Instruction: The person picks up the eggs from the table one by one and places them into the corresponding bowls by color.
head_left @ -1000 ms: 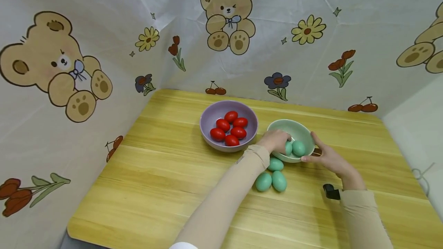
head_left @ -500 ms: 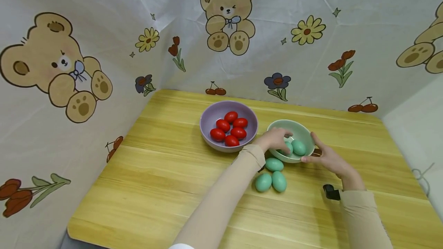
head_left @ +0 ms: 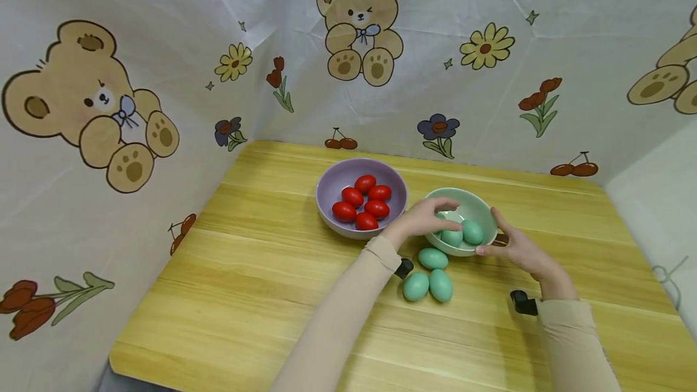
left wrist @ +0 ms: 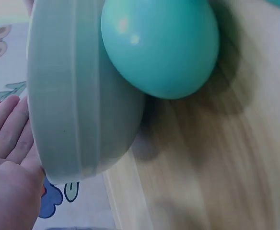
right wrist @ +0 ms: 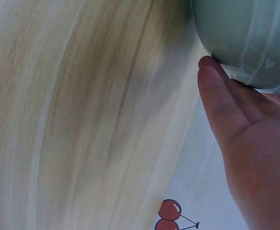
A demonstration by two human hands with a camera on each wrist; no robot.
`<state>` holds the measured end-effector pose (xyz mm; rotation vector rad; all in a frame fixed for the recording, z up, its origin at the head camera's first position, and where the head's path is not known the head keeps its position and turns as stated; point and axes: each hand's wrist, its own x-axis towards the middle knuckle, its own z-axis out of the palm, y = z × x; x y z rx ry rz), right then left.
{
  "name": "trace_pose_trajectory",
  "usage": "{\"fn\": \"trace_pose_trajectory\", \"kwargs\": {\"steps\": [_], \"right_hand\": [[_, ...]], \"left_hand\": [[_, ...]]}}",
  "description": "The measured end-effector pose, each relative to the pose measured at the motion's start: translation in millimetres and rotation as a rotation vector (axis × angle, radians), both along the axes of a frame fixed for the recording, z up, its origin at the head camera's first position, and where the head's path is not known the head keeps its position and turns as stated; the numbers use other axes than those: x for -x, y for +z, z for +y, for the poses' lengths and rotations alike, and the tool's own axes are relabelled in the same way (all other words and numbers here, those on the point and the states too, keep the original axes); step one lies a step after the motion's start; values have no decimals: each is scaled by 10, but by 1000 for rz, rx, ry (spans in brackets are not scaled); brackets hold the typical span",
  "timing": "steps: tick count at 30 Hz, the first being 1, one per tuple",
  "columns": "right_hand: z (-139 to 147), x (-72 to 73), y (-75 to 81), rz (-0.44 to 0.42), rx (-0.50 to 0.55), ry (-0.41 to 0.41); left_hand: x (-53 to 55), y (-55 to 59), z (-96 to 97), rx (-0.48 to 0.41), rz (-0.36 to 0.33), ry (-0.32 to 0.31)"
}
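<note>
A pale green bowl (head_left: 471, 201) stands right of centre on the wooden table in the head view. Inside lie teal eggs (head_left: 472, 232), one partly hidden behind my left hand (head_left: 420, 218). That hand is over the bowl's left rim, fingers loosely spread and nothing between them; its palm shows beside the bowl wall in the left wrist view. My right hand (head_left: 517, 251) holds the bowl's right side, thumb at the near rim and fingers along the wall, as the right wrist view also shows. Three more teal eggs (head_left: 416, 287) rest on the table just in front.
To the left of the green bowl is a purple bowl (head_left: 327, 198) with several red eggs (head_left: 353, 197). A patterned cloth (head_left: 294, 29) with bears and flowers rises behind the table (head_left: 245, 295). Black wrist mounts (head_left: 524, 303) stick out beside both sleeves.
My left hand has let go of a teal egg in the green bowl, and has drawn up and left with its fingers opened. The right hand stays at the bowl.
</note>
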<state>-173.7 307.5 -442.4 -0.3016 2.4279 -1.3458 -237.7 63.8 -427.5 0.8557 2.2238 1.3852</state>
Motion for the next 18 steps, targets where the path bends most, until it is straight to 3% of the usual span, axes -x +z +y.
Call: {"fn": "trace_pose_trajectory", "kwargs": {"steps": [6,11,18], "right_hand": [[-10,-8,15,10,1,4],[-8,-9,24,17,-12,-1],[-11,-8,8,33,-21,4]], "left_hand": [[-63,-25,-168,-86,-39,-32],[-143,-9,-276,-83,-64,-63],[-269,-4,-414,-34,-19,-98]]}}
